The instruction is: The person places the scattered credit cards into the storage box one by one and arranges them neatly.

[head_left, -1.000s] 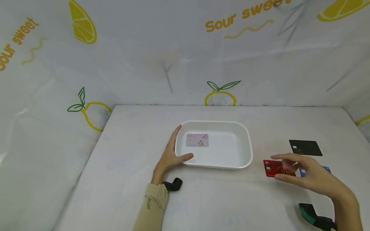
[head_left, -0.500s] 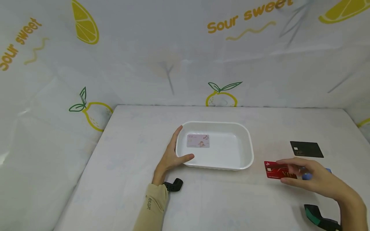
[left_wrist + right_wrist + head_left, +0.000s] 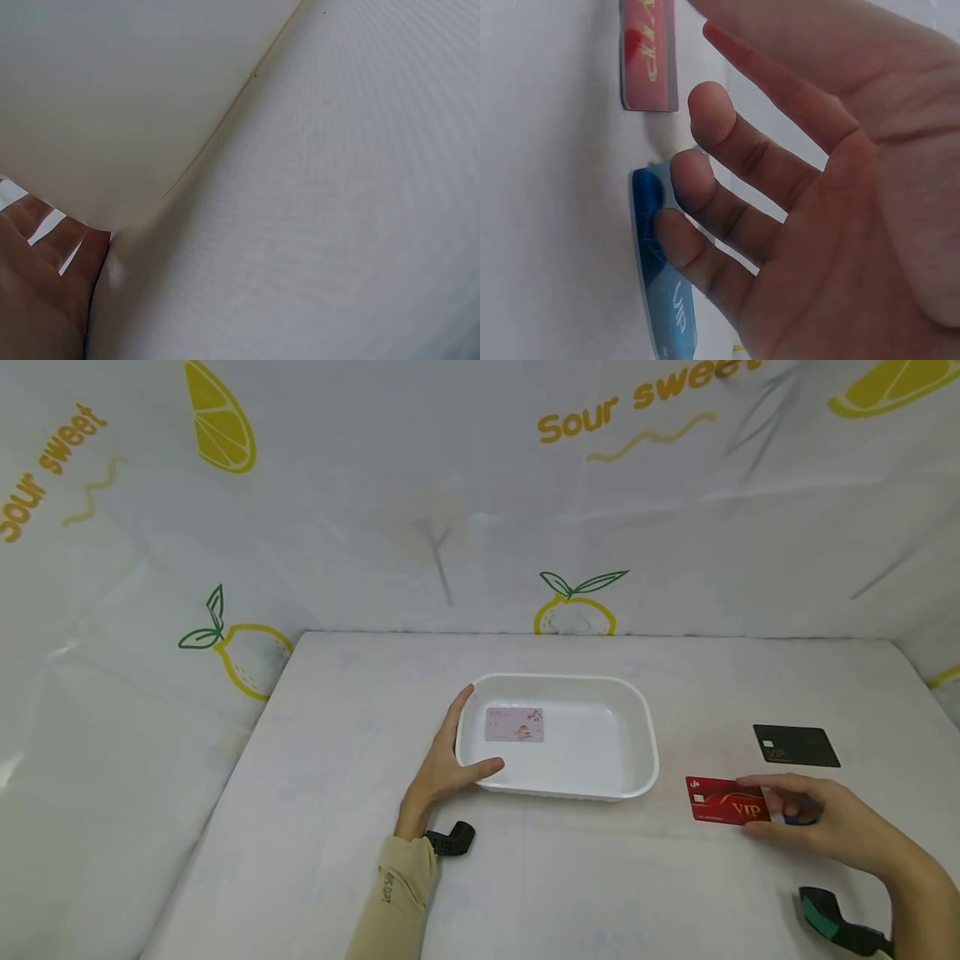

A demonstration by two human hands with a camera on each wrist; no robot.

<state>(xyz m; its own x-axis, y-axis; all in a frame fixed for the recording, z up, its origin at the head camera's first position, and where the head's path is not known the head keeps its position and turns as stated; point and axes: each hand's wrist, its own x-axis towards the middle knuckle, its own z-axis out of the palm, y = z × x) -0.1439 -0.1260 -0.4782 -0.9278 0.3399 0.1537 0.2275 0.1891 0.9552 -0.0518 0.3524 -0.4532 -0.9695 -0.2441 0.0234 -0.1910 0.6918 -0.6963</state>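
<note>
While one card is already lying in the tray, three are waiting on the desk.

Progress: a pale pink card (image 3: 513,725) is lying flat in the left part of the white tray (image 3: 600,789); the red card (image 3: 726,800), blue card (image 3: 656,255) and black card (image 3: 795,746) are sitting outside it on the desk (image 3: 337,760), to the tray's right. By these pictures, sorting looks about a quarter done.

Right hand: the right hand (image 3: 825,827) is reaching over the blue card, fingers (image 3: 705,180) relaxed and spread, their tips at the card's edge; it is not yet gripping anything. The red card is lying just beside it.

Left hand: the left hand (image 3: 444,768) is resting open against the tray's near left corner, thumb along the rim, steadying it rather than clasping it.

Materials: the tray is looking like smooth, glossy plastic, rectangular with rounded corners and a rolled rim. The cards are appearing thin, stiff and flat, with rounded corners and printed VIP lettering on the red, blue and black ones.

Surface: the desk is wearing a matte white cover with a fine weave.

Backdrop: a wrinkled lemon-print sheet (image 3: 480,527) is hanging behind.
</note>
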